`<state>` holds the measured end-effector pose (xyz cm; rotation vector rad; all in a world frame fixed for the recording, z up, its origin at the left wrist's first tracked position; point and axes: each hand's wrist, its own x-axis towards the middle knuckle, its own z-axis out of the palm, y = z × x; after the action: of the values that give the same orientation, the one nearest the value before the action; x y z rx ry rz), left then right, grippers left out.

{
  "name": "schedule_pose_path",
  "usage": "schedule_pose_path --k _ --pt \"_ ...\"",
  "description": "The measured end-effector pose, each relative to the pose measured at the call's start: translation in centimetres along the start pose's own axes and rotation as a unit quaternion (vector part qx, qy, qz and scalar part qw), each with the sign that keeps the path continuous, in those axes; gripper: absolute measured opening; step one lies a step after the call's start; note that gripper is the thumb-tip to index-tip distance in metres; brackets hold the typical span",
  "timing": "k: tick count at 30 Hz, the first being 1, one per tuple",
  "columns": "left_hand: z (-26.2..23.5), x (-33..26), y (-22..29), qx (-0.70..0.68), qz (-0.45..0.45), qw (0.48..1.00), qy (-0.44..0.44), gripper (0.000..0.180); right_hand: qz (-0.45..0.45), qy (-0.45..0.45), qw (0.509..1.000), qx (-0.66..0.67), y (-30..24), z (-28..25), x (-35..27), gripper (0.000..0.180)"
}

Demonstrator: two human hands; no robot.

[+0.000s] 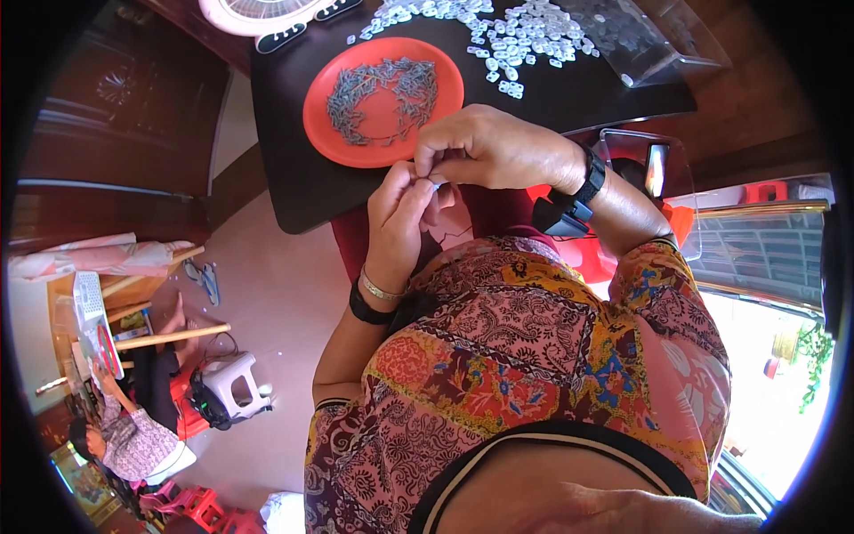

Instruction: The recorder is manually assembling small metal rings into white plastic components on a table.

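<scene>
A dark, smooth, square-edged surface [294, 178] is seen bearing a round orange plastic plate [445, 107] strewn with a loose ring of thin grey metal pieces [378, 93], beside a scattered heap of small translucent white plastic clips [525, 31] and a clear plastic box [658, 44]. Just in front of the plate, the right hand [489, 147] and the left hand [400, 209] are brought together fingertip to fingertip. A tiny pale piece [435, 182] is pinched in both grips, its shape too small to be told.
</scene>
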<state>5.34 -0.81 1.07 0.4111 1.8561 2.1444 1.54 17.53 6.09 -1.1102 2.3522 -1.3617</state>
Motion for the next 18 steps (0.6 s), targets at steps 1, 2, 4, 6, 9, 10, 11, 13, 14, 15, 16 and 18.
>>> schedule_pose_path --k 1,2,4,6,9,10,11,13,14,15,16,18 --pt "-0.2 0.0 -0.1 0.001 -0.009 1.0 0.001 0.018 0.013 0.005 1.0 0.017 -0.1 0.1 0.2 0.006" --pt "-0.4 -0.1 -0.2 0.001 -0.01 1.0 0.006 0.018 0.027 0.008 0.999 0.033 -0.1 0.2 0.4 0.005" --pt "-0.9 -0.2 -0.5 -0.025 -0.001 1.0 0.014 0.017 0.033 0.026 0.998 0.053 -0.1 0.7 0.7 0.005" --pt "-0.9 -0.2 -0.5 -0.038 -0.012 0.999 0.02 0.017 0.042 0.045 0.996 0.071 0.1 1.4 0.9 0.005" --pt "-0.6 -0.2 -0.1 -0.07 -0.034 0.997 0.022 0.016 0.041 0.112 0.991 0.066 0.5 2.5 1.2 0.005" --pt "-0.5 -0.2 -0.1 -0.087 -0.044 0.995 0.019 0.015 0.027 0.137 0.989 0.046 0.5 2.9 1.3 0.006" --pt "-0.7 -0.1 -0.3 -0.088 -0.043 0.995 0.023 0.015 0.012 0.16 0.987 0.026 0.7 3.1 1.5 0.007" --pt "-1.1 0.1 -0.7 -0.116 -0.056 0.991 0.022 0.014 -0.003 0.141 0.99 0.003 1.0 3.2 1.9 0.008" --pt "-1.2 0.1 -0.7 -0.118 -0.055 0.991 0.025 0.014 -0.014 0.126 0.992 -0.02 1.2 3.0 2.1 0.01" --pt "-1.4 0.1 -0.7 -0.104 -0.068 0.992 0.017 0.013 -0.04 0.132 0.989 -0.056 1.3 2.7 2.3 0.011" --pt "-1.6 0.1 -0.7 -0.09 -0.081 0.993 0.009 0.012 -0.066 0.138 0.984 -0.092 1.4 2.1 2.7 0.013" --pt "-1.9 0.0 -1.0 -0.093 -0.07 0.993 0.012 0.012 -0.092 0.155 0.967 -0.183 1.4 0.8 3.9 0.011"
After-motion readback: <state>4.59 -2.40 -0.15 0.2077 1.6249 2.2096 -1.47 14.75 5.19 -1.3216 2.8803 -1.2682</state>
